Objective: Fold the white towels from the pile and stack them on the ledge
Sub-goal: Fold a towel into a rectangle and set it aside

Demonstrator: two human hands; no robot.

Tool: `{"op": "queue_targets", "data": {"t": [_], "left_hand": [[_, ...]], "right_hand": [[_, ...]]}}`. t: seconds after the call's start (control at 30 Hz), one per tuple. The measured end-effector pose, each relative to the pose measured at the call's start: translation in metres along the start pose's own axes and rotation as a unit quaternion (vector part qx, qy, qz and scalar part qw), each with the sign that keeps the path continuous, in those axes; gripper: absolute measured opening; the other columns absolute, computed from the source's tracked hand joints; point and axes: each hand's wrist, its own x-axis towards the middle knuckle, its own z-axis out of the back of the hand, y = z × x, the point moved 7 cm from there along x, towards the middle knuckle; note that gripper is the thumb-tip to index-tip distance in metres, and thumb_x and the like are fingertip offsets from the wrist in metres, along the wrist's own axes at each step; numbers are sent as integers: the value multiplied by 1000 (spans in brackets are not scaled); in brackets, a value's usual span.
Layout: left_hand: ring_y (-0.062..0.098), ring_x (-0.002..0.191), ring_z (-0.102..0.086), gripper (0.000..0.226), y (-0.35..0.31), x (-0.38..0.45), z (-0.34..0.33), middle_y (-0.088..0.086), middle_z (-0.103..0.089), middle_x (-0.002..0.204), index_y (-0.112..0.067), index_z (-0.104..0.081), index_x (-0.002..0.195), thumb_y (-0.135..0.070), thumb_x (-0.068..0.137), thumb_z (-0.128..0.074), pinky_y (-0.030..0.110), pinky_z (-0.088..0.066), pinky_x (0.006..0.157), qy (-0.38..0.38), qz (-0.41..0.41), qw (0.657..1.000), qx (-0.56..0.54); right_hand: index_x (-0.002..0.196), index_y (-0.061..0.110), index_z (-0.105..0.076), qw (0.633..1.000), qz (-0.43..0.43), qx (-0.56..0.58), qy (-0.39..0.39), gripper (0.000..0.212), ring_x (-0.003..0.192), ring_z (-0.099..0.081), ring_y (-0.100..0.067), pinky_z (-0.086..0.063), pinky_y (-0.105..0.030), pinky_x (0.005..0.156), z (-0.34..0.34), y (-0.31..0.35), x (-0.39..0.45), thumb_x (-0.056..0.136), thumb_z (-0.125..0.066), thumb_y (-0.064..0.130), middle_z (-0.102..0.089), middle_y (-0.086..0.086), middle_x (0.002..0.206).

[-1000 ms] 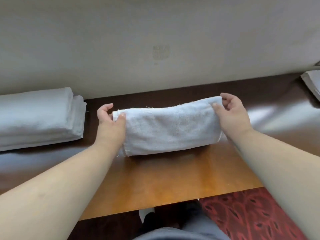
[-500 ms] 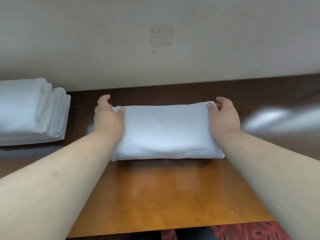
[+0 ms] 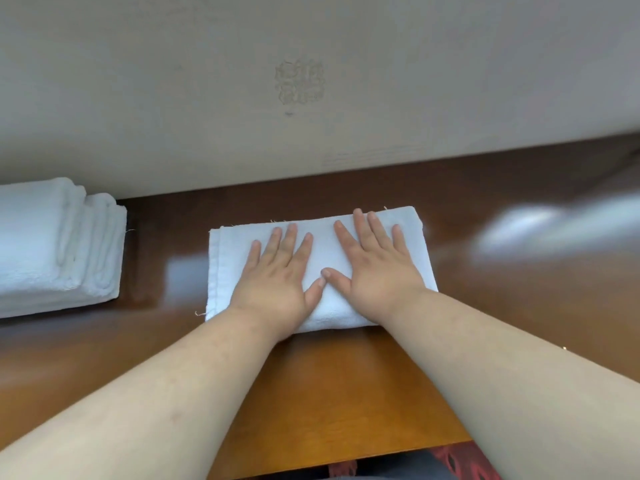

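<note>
Both hands are flat on a folded white towel (image 3: 322, 268) that's lying on the glossy brown wooden surface (image 3: 339, 393), roughly in the middle of the view and a bit short of the wall. The left hand (image 3: 277, 282) sits on the left-centre part of the towel, fingers (image 3: 289, 244) straight and slightly spread, palm down. The right hand (image 3: 377, 268) is just beside it on the right-centre part, same deal: fingers straight, a little fanned out, pressing down, not curled round anything. The two thumbs meet near the middle of the towel, tips touching or as good as.

The towel is a neat rectangle, long side running left to right. Its left edge shows a stitched hem with a couple of loose threads sticking out, and there are a few more stray threads along the far edge. The near edge looks like the rounded fold side.

Off to the left, well apart from this one, there's a stack of folded white towels (image 3: 59, 247) on the same surface, pushed up close to the wall, with the layered folds facing right.

The wall (image 3: 311, 133) behind is plain beige with a faint scuffed patch (image 3: 299, 81) above the towel. Red patterned carpet (image 3: 467, 459) peeks out at the bottom right edge, below the surface.
</note>
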Motion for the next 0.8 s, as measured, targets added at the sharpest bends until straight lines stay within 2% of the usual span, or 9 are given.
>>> {"op": "queue_targets", "data": {"t": [0.23,0.3,0.37,0.4,0.47,0.6,0.67,0.73,0.8], "left_hand": [[21,148,23,70,28,3,4,4,23,162,-28,16,154,-59,96,-9,46,10,120,1,39,999,6],[25,149,19,69,51,-3,4,4,20,163,-31,14,154,-59,96,-11,48,7,120,-2,102,995,-8],[28,151,8,70,78,-17,1,3,13,164,-37,9,154,-60,96,-22,49,-6,121,-15,203,973,-106],[31,150,-3,74,90,-27,-2,3,5,164,-38,5,154,-61,94,-32,51,-18,119,-31,262,944,-199],[35,142,-29,85,108,-44,-15,7,-21,160,-31,-7,155,-60,89,-51,52,-36,111,-66,370,844,-382],[35,104,-62,99,113,-71,-51,9,-62,121,-11,-51,130,-84,62,-52,42,-51,95,14,487,697,-526],[26,85,-62,81,104,-78,-56,3,-64,105,-17,-57,113,-82,64,-58,32,-53,75,46,495,628,-599],[16,67,-51,58,97,-79,-50,-3,-57,87,-20,-56,98,-72,73,-65,24,-40,54,87,482,605,-628],[15,58,-42,44,96,-81,-42,-2,-50,72,-21,-54,86,-61,77,-69,23,-31,49,130,485,595,-627]], "right_hand": [[156,33,14,993,-117,26,-4,84,151,21,-21,6,-52,121,10,-48,-5,90,-14,76,22,0,165],[156,37,13,979,-170,115,15,82,153,11,-22,-3,-50,123,6,-69,-14,92,-23,73,17,0,166],[156,40,7,934,-222,281,15,79,153,-11,-24,-18,-46,122,1,-85,-26,95,-38,62,-4,-1,167],[157,38,3,908,-236,347,-2,79,149,-25,-24,-25,-43,119,-1,-91,-30,96,-44,55,-18,0,165],[158,34,-7,869,-250,425,-26,77,136,-44,-22,-35,-36,111,-1,-95,-38,96,-51,46,-39,8,154],[144,21,-42,778,-335,531,2,73,107,-62,-23,-50,-37,94,-15,-104,-56,83,-65,54,-61,6,119],[129,13,-58,727,-349,588,59,68,102,-68,-27,-52,-44,98,-24,-102,-61,77,-72,56,-71,-1,112],[121,11,-64,684,-348,633,100,55,102,-71,-29,-51,-47,101,-23,-96,-65,83,-74,49,-75,-7,109],[119,10,-65,666,-342,653,116,48,100,-72,-29,-53,-46,97,-17,-91,-68,87,-72,45,-76,-9,106]]}}
